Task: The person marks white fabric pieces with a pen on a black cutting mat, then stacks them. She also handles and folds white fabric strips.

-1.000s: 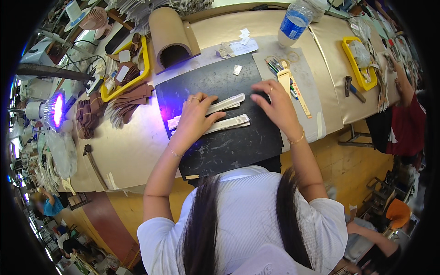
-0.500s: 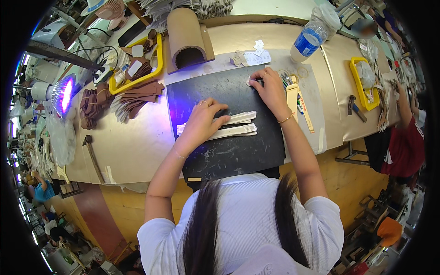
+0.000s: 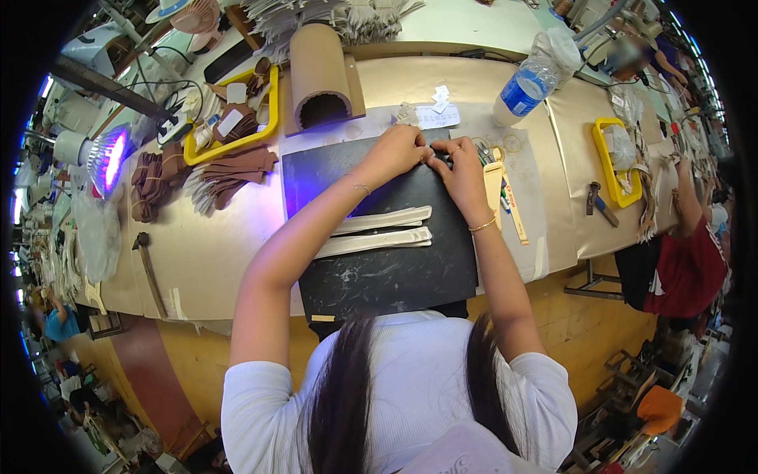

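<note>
Above the far right part of a black mat, my left hand and my right hand meet at the fingertips. Both are closed in a pinch. A small whitish piece shows between them, too small for me to tell its kind. What exactly the left fingers grip is hidden. Nearer to me on the mat lie a pale cream strip and another cream strip, side by side and roughly parallel. Their left ends pass behind my left forearm.
Right of the mat are cream rulers and pens. A water bottle stands at the back right, a brown cardboard tube at the back. Leftward are brown strips, a yellow tray, a lit lamp and a hammer.
My left hand has left the cream strips and moved far and right to meet my right hand. The right hand stays near its place, with the small whitish piece at its fingertips. The view has shifted slightly.
</note>
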A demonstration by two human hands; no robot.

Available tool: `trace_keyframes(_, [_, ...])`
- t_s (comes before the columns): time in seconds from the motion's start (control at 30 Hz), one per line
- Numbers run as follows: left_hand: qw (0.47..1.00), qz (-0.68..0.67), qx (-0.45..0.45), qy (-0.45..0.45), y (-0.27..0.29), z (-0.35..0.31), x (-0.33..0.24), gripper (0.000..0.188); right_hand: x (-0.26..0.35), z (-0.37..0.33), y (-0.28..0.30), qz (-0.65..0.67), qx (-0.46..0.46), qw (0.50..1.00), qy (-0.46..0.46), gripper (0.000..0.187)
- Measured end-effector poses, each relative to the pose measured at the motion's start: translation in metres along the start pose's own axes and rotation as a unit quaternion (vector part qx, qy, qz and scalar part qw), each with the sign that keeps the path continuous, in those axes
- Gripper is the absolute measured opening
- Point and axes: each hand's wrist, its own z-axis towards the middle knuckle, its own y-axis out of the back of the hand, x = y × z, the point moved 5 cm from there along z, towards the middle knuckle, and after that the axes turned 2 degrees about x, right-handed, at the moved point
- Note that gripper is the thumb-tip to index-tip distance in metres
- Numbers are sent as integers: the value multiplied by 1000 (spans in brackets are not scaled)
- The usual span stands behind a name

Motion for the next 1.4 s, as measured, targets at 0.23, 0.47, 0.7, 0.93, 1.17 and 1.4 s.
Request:
trace_keyframes(0.23, [989,-127,47,53,0,-3,1,17,9,-3,8,77,8,997,-31,38])
trace_keyframes(0.47, [902,-414,109,55,27,-81,-31,22,65,-33,48,233,-9,972,40,36])
trace_keyframes(0.7, [858,-498,112,57,41,-131,-58,19,121,-53,75,172,14,972,158,35])
trace_keyframes(0.93, [841,-533,89,28,37,-150,-56,16,131,-67,75,176,-23,956,233,30])
trace_keyframes(1.17, [772,-634,-42,18,45,-159,-35,7,137,-89,86,202,-84,926,307,25])
trace_keyframes(1.4, [711,-701,11,53,35,-175,-31,10,146,-97,86,209,-72,918,330,26])
